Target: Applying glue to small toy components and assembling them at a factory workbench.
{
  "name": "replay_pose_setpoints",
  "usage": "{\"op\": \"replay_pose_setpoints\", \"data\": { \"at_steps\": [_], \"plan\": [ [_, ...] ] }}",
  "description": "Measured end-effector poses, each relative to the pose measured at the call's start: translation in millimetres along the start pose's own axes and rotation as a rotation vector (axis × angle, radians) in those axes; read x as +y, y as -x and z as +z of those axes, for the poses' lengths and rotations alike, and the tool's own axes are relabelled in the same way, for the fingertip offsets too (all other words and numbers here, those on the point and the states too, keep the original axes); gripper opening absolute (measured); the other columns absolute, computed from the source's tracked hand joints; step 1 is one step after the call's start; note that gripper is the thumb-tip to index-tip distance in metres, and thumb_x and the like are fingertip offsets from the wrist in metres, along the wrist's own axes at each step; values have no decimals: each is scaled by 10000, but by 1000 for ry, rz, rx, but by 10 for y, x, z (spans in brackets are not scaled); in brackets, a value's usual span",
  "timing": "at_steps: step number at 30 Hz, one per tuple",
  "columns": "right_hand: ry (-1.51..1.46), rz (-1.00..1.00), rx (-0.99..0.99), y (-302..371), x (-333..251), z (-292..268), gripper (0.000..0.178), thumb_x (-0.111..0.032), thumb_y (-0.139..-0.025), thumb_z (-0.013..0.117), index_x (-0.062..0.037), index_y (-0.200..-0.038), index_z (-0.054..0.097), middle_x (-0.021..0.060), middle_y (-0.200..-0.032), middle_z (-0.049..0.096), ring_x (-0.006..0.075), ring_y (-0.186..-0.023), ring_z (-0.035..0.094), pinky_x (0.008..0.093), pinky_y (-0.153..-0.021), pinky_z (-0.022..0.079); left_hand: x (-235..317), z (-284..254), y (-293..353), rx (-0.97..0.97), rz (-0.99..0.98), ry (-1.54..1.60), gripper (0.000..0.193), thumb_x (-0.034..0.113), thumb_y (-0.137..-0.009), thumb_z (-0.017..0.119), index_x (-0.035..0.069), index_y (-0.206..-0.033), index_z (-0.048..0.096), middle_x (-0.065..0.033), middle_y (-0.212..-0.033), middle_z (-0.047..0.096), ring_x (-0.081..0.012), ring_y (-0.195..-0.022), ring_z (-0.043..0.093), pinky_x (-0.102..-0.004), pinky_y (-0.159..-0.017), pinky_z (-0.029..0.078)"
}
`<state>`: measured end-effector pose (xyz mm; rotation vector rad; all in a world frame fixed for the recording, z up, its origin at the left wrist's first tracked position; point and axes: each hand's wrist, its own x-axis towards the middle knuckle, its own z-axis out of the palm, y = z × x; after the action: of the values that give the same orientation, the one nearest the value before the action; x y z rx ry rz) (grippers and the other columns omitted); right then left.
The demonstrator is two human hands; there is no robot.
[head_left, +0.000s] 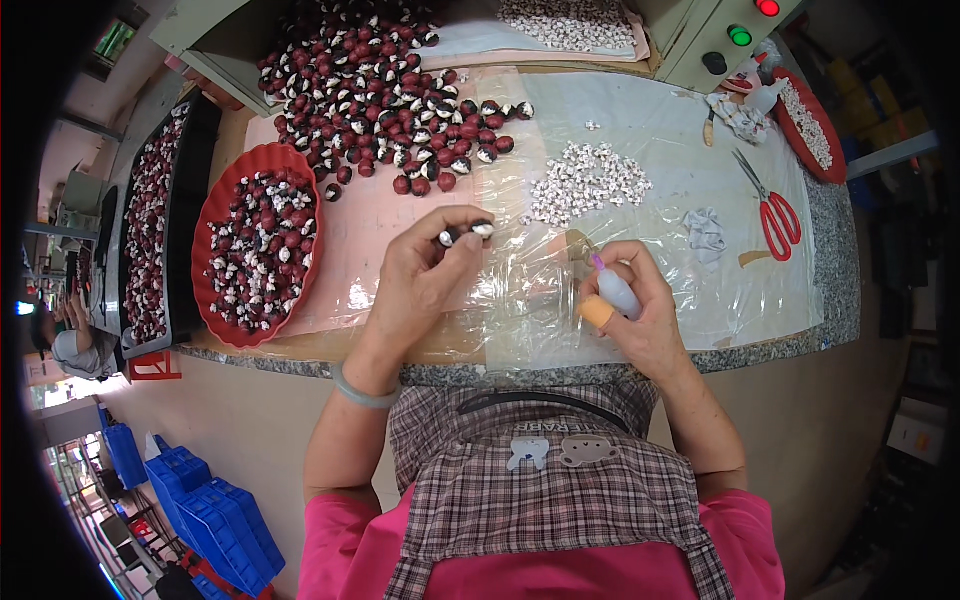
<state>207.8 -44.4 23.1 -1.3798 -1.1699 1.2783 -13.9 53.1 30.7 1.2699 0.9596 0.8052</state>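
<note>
My left hand (415,275) is closed, pinching a small black-and-white ball (483,230) between thumb and forefinger. A second black-and-white piece (446,239) shows among the curled fingers of that hand. In my right hand (648,315) is a small translucent squeeze bottle (619,293) with a purple tip, tilted up and left. An orange cover (597,311) sits on a finger or thumb tip of the right hand. Beyond the hands lies a heap of small white pieces (590,185). Farther left spreads a big pile of dark red, black and white balls (370,120).
A red scalloped tray (204,290) of balls with white pieces stands left, beside a long black tray (196,160). Red-handled scissors (779,225) and crumpled tissue (706,232) lie right. A red dish (822,160) is at far right, near a panel (705,40) with lights.
</note>
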Motion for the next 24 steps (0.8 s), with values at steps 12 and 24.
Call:
{"op": "replay_pose_setpoints", "data": {
  "at_steps": [12,24],
  "plan": [
    [-154,-147,11,11,-74,-72,328,-53,-828,696,-6,-1116,547,85,-1022,576,95,-750,594,184,-561,446,-189,139,253,-103,-199,621,244,44,-906,537,-14,-1134,601,-54,-838,630,-11,-572,367,-142,-508,276],
    [-31,-367,213,94,-194,28,384,-88,-860,681,10,-1202,535,94,-930,643,107,-725,603,225,-605,494,-271,216,329,-199,-188,538,293,147,-948,571,14,-1208,590,-18,-856,625,1,-638,410,-131,-534,294]
  ]
}}
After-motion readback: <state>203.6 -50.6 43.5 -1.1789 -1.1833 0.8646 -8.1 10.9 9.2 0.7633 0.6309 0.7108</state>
